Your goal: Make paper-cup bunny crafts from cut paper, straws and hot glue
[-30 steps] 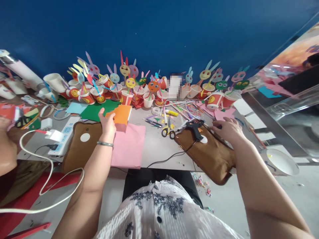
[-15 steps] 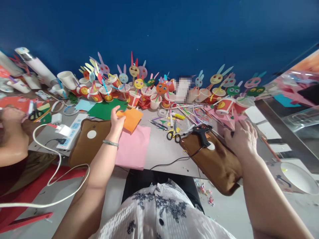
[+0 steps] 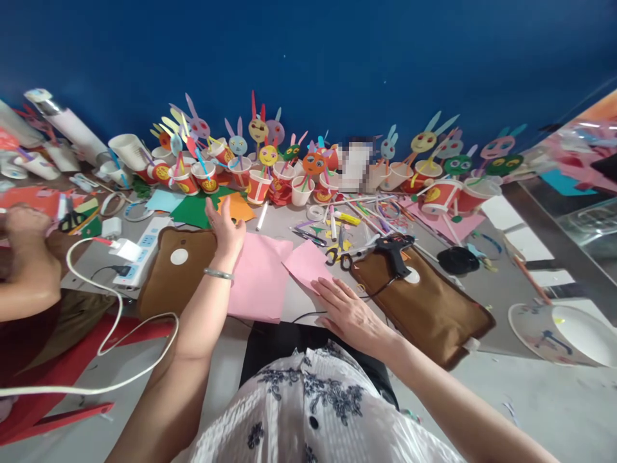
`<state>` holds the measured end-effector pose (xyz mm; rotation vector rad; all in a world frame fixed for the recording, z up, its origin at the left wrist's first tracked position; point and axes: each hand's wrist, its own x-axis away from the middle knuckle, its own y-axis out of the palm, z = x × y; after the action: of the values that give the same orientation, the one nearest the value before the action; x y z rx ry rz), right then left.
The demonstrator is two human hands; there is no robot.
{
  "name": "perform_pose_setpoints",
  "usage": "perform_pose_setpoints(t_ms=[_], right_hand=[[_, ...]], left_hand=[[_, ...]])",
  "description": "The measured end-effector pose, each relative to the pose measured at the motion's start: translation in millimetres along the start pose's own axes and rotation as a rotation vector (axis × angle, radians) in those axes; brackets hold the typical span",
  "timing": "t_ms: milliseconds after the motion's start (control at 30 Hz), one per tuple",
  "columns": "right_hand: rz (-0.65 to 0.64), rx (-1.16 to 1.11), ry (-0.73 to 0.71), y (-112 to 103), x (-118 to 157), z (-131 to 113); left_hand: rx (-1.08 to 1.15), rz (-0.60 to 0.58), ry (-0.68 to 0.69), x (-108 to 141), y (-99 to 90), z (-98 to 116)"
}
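Pink small sheet (image 3: 307, 262) is overlapped on larger pink paper (image 3: 258, 283), its near edge covered by the right hand (image 3: 354, 319), seemingly for steadying, fingers together, thumb apart; left hand (image 3: 226, 235) is held splayed.

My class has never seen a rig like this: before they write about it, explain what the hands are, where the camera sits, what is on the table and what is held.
There is no machine: two bare hands work here. Every picture comes from one camera worn on the head, looking forward and down.

On the table lie a large pink paper, scissors and a glue gun resting on a brown mat. Cups with paper faces stand behind.

The right hand has its fingers on a small pink sheet. The left hand is open beside orange paper; I cannot tell whether they touch.
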<state>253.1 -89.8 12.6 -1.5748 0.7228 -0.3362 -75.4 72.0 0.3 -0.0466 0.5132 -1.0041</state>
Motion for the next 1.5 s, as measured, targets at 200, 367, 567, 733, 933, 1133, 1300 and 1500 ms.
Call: perform_pose_setpoints(t_ms=[200, 367, 567, 733, 933, 1133, 1300, 1500], right_hand=[[-0.031, -0.074, 0.017, 0, -2, -12], [-0.037, -0.238, -0.039, -9, -3, -6], [-0.064, -0.339, -0.056, -20, 2, 16], [-0.073, -0.289, 0.003, -29, 1, 27], [0.014, -0.208, 0.024, -45, -11, 40], [0.044, -0.032, 0.143, -64, -40, 65], [-0.041, 0.051, 0.34, -68, -90, 105], [-0.318, 0.252, 0.494, -45, -154, 136]], left_hand=[[0.0, -0.257, 0.304, 17, 7.9, 23], [0.016, -0.722, 0.4, 50, 13.8, 59], [-0.439, -1.198, 0.854, 97, 1.3, 104], [-0.592, -1.178, 0.945, 124, -5.4, 102], [-0.692, -1.095, 1.056, 136, 10.4, 84], [-0.634, -1.176, 1.019, 117, 21.3, 82], [-0.552, -1.153, 1.053, 109, 15.9, 87], [-0.604, -1.086, 1.197, 111, 12.9, 86]])
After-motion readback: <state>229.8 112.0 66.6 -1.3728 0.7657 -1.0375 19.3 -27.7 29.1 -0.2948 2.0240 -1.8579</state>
